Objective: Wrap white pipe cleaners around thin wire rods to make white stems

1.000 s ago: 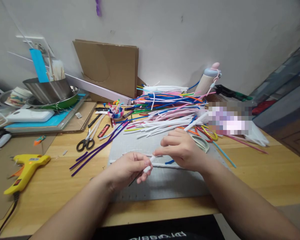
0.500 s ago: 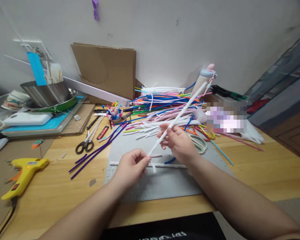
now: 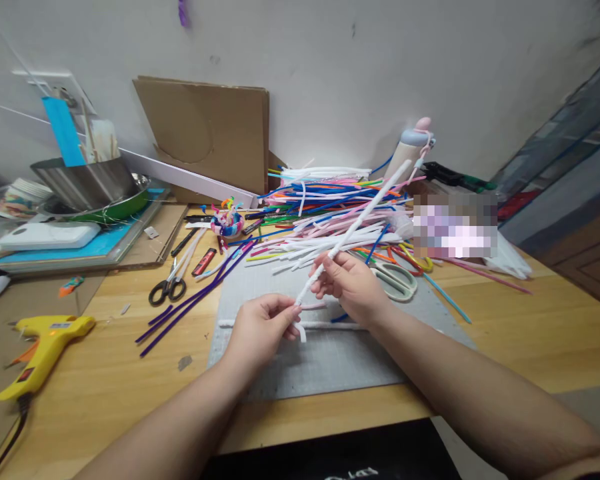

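Note:
A white pipe cleaner strand (image 3: 363, 219), its lower part looking twisted, slants up and to the right above the grey cutting mat (image 3: 325, 367). My left hand (image 3: 267, 320) pinches its lower end, and a short white tail hangs below those fingertips. Higher on the strand, my right hand (image 3: 350, 283) closes thumb and fingers around it. Another white twisted strand (image 3: 337, 326) lies across the mat beneath my hands. A short pink piece (image 3: 314, 307) and a blue piece (image 3: 340, 318) show between the hands. Light green-handled scissors (image 3: 397, 283) rest partly behind my right hand.
A pile of coloured pipe cleaners (image 3: 330, 220) spreads along the back. To the left are black-handled scissors (image 3: 167, 291), purple pipe cleaners (image 3: 190, 300) and a yellow glue gun (image 3: 47, 347). Cardboard (image 3: 205, 140) leans on the wall; a bottle (image 3: 405, 150) stands back right.
Both hands keep hold of the white strand. My right hand has slid slightly down and left along it. The white tail below my left fingertips now curls outward. The camera view has shifted a little.

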`<act>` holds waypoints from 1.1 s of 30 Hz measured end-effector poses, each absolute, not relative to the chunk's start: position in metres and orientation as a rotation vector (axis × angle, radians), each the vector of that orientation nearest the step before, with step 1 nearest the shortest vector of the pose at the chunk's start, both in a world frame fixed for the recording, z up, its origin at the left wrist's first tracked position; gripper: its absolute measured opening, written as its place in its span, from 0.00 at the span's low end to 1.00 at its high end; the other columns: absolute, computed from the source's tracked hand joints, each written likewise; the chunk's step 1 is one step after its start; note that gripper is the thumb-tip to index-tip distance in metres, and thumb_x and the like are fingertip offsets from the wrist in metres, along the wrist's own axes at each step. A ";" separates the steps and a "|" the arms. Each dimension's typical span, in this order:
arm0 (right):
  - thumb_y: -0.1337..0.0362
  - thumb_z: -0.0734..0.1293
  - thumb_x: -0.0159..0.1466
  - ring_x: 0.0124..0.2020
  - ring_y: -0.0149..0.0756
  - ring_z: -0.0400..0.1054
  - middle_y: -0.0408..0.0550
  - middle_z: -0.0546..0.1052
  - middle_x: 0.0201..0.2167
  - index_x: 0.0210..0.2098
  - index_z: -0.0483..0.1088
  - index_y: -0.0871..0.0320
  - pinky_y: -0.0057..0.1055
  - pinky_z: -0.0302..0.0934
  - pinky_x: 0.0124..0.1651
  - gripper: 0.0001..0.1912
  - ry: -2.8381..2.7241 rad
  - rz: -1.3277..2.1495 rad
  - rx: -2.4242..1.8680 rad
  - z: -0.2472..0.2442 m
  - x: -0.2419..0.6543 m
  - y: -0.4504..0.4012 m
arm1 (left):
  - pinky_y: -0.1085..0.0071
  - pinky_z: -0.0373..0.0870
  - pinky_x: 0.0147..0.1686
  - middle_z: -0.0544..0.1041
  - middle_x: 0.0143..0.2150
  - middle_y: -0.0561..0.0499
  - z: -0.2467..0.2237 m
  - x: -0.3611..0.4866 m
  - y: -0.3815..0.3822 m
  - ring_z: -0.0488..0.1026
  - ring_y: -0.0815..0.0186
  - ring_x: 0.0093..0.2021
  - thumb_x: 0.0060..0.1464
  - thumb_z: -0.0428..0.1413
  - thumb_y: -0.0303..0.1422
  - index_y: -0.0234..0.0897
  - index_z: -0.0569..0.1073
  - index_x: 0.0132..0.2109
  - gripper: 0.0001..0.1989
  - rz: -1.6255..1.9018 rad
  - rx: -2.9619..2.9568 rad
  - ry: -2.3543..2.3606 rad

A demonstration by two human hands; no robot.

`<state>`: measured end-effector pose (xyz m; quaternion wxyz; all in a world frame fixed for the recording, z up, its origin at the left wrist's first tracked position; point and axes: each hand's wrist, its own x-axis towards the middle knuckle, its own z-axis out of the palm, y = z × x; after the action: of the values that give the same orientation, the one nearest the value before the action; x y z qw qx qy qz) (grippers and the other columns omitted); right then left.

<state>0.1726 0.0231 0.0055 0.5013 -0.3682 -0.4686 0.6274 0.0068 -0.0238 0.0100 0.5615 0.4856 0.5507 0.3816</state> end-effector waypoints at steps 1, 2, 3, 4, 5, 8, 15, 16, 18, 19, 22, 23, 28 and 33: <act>0.48 0.65 0.58 0.22 0.29 0.68 0.43 0.71 0.27 0.34 0.64 0.58 0.25 0.62 0.21 0.19 -1.186 1.465 -0.921 0.006 0.174 0.022 | 0.74 0.67 0.21 0.74 0.21 0.54 0.011 0.006 -0.023 0.69 0.71 0.18 0.46 0.58 0.33 0.33 0.73 0.30 0.07 0.919 1.134 1.295; 0.48 0.62 0.60 0.21 0.29 0.67 0.42 0.70 0.26 0.34 0.64 0.58 0.25 0.60 0.20 0.18 -1.258 1.344 -0.975 0.008 0.176 0.021 | 0.75 0.67 0.20 0.73 0.20 0.54 0.011 0.006 -0.022 0.69 0.71 0.18 0.47 0.58 0.33 0.33 0.73 0.30 0.06 0.938 1.140 1.304; 0.49 0.60 0.62 0.21 0.29 0.65 0.42 0.69 0.25 0.32 0.63 0.58 0.26 0.59 0.22 0.17 -1.348 1.147 -1.037 0.009 0.178 0.019 | 0.75 0.67 0.20 0.73 0.20 0.55 0.010 0.005 -0.022 0.69 0.71 0.18 0.47 0.58 0.33 0.33 0.73 0.30 0.06 0.957 1.157 1.321; 0.51 0.59 0.64 0.23 0.30 0.64 0.42 0.68 0.24 0.31 0.64 0.57 0.28 0.59 0.25 0.16 -1.452 0.889 -1.082 0.011 0.181 0.018 | 0.75 0.67 0.20 0.72 0.19 0.55 0.009 0.004 -0.022 0.70 0.71 0.18 0.48 0.58 0.33 0.33 0.73 0.31 0.06 0.969 1.187 1.343; 0.54 0.60 0.64 0.27 0.32 0.65 0.43 0.68 0.26 0.31 0.64 0.57 0.31 0.60 0.31 0.14 -1.560 0.596 -1.094 0.014 0.184 0.016 | 0.75 0.67 0.21 0.72 0.19 0.55 0.008 0.003 -0.022 0.70 0.70 0.19 0.49 0.57 0.34 0.33 0.74 0.32 0.07 0.974 1.239 1.365; 0.59 0.64 0.62 0.46 0.41 0.63 0.50 0.71 0.41 0.38 0.69 0.56 0.41 0.52 0.50 0.08 -1.958 -0.023 -0.977 0.022 0.192 0.015 | 0.73 0.68 0.25 0.74 0.22 0.54 0.004 -0.002 -0.022 0.72 0.68 0.22 0.53 0.54 0.35 0.36 0.74 0.35 0.08 0.981 1.534 1.433; 0.62 0.59 0.67 0.34 0.34 0.64 0.43 0.75 0.29 0.37 0.72 0.54 0.34 0.49 0.40 0.09 -2.418 -0.230 -0.854 0.020 0.194 0.027 | 0.68 0.69 0.38 0.78 0.36 0.48 0.003 -0.012 -0.017 0.74 0.64 0.36 0.57 0.52 0.31 0.38 0.74 0.40 0.08 1.017 2.188 1.423; 0.62 0.59 0.67 0.33 0.34 0.63 0.44 0.75 0.29 0.37 0.72 0.55 0.33 0.49 0.38 0.10 -2.419 -0.229 -0.866 0.019 0.194 0.028 | 0.68 0.69 0.38 0.78 0.37 0.48 0.003 -0.013 -0.016 0.74 0.64 0.37 0.56 0.53 0.31 0.38 0.74 0.41 0.08 1.022 2.213 1.426; 0.62 0.59 0.67 0.33 0.34 0.64 0.46 0.75 0.29 0.37 0.72 0.56 0.31 0.50 0.37 0.10 -2.424 -0.193 -0.888 0.017 0.194 0.027 | 0.68 0.69 0.39 0.79 0.37 0.48 0.004 -0.014 -0.014 0.74 0.64 0.38 0.55 0.54 0.31 0.37 0.74 0.42 0.08 1.020 2.259 1.436; 0.62 0.59 0.67 0.33 0.34 0.64 0.46 0.75 0.29 0.37 0.72 0.57 0.30 0.51 0.37 0.11 -2.429 -0.159 -0.899 0.017 0.194 0.027 | 0.68 0.70 0.38 0.79 0.37 0.47 0.004 -0.015 -0.014 0.74 0.63 0.38 0.54 0.55 0.31 0.36 0.74 0.42 0.08 1.010 2.290 1.438; 0.63 0.59 0.67 0.34 0.33 0.66 0.47 0.75 0.31 0.38 0.71 0.58 0.28 0.52 0.36 0.10 -2.464 -0.050 -0.935 0.018 0.193 0.024 | 0.69 0.69 0.37 0.79 0.36 0.47 0.002 -0.017 -0.013 0.75 0.64 0.36 0.55 0.54 0.30 0.36 0.75 0.41 0.07 0.985 2.403 1.454; 0.63 0.59 0.66 0.35 0.33 0.66 0.47 0.75 0.31 0.38 0.71 0.58 0.27 0.53 0.36 0.10 -2.481 -0.026 -0.950 0.018 0.192 0.023 | 0.69 0.69 0.36 0.79 0.35 0.48 0.001 -0.017 -0.013 0.75 0.64 0.36 0.55 0.54 0.30 0.36 0.75 0.40 0.07 0.993 2.437 1.467; 0.64 0.59 0.66 0.32 0.31 0.66 0.45 0.73 0.28 0.36 0.72 0.57 0.26 0.51 0.33 0.10 -2.526 -0.026 -0.986 0.020 0.190 0.018 | 0.71 0.68 0.34 0.80 0.33 0.50 -0.001 -0.018 -0.016 0.75 0.64 0.33 0.57 0.52 0.32 0.38 0.76 0.38 0.08 0.997 2.517 1.522; 0.64 0.59 0.66 0.29 0.32 0.63 0.43 0.72 0.26 0.35 0.72 0.56 0.28 0.48 0.31 0.11 -2.498 -0.155 -0.928 0.019 0.191 0.016 | 0.71 0.65 0.33 0.79 0.32 0.50 0.006 -0.015 -0.018 0.75 0.64 0.33 0.58 0.50 0.32 0.38 0.75 0.37 0.09 0.836 2.354 1.535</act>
<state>0.1912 0.0155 0.0186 0.2340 -0.3379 -0.9099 -0.0563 -0.0150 -0.0181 0.0065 0.1046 0.7985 0.5206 0.2837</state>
